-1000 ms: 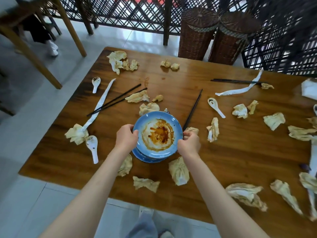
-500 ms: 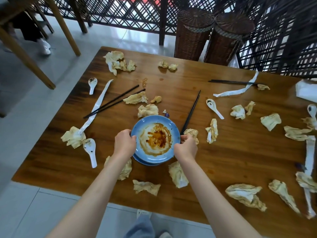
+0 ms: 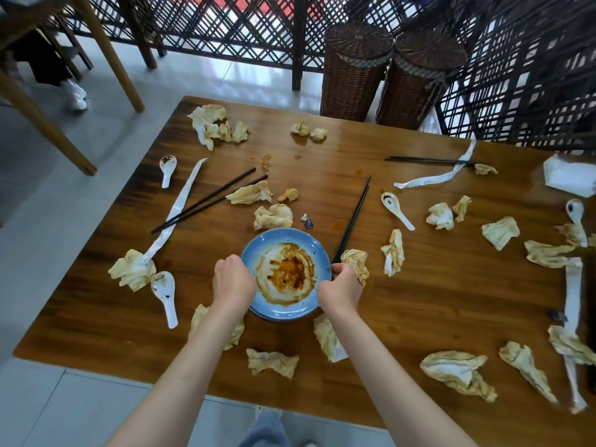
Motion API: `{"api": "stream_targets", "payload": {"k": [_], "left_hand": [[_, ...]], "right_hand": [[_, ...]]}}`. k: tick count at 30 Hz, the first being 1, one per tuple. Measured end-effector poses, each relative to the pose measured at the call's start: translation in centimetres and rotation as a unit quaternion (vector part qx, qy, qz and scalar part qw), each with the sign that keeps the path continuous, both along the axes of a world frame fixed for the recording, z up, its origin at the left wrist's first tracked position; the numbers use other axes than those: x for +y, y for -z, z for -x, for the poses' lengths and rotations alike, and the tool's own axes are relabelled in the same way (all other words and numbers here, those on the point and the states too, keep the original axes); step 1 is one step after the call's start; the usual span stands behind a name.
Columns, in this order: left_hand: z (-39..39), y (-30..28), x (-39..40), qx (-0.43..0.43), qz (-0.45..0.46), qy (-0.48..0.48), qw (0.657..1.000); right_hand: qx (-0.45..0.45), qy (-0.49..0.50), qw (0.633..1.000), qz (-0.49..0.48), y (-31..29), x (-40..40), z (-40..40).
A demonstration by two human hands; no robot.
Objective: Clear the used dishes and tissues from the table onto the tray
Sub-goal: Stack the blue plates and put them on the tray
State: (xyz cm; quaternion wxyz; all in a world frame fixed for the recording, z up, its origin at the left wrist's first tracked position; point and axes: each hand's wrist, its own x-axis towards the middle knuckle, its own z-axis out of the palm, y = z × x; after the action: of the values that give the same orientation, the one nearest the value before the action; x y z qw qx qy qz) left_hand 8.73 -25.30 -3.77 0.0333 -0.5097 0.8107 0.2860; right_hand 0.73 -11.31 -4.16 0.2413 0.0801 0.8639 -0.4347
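1. A blue plate (image 3: 287,274) smeared with brown sauce sits at the centre of the frame on the wooden table (image 3: 419,301); a second blue rim shows beneath its lower edge.
2. The left hand (image 3: 233,285) grips the plate's left rim, fingers curled together over the edge.
3. The right hand (image 3: 342,290) grips the right rim, fingers curled; a crumpled tissue (image 3: 356,261) lies touching it on the far side.
4. Black chopsticks (image 3: 353,217) run from the plate's upper right rim toward the top of the frame.
5. Stained tissues litter the table all round; a white spoon (image 3: 166,295) lies left of the plate, another spoon (image 3: 395,208) to the upper right.
6. Two wicker baskets (image 3: 387,72) stand beyond the table at upper centre.
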Motion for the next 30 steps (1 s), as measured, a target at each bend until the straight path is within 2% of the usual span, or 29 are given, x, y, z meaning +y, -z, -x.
{"api": "stream_targets", "payload": {"k": [4, 11, 16, 20, 30], "left_hand": [[0.0, -0.1, -0.4, -0.015, 0.005, 0.007, 1.0], [-0.4, 0.4, -0.7, 0.025, -0.021, -0.009, 0.999], [-0.9, 1.6, -1.8, 0.051, -0.101, -0.014, 0.993], [-0.6, 2.3, -2.5, 0.054, -0.166, -0.032, 0.984], [0.9, 0.7, -3.0, 0.056, -0.167, 0.007, 0.984]], "right_hand": [[0.0, -0.002, 1.0, 0.002, 0.0, -0.1, -0.1], [-0.016, -0.01, 1.0, 0.015, 0.2, 0.1, 0.2], [-0.092, -0.025, 0.995, 0.043, 0.4, 0.0, 0.8], [-0.099, -0.037, 0.993, 0.041, 0.6, -0.2, 1.2], [-0.083, -0.002, 0.995, 0.051, -0.5, 0.4, 1.6]]}}
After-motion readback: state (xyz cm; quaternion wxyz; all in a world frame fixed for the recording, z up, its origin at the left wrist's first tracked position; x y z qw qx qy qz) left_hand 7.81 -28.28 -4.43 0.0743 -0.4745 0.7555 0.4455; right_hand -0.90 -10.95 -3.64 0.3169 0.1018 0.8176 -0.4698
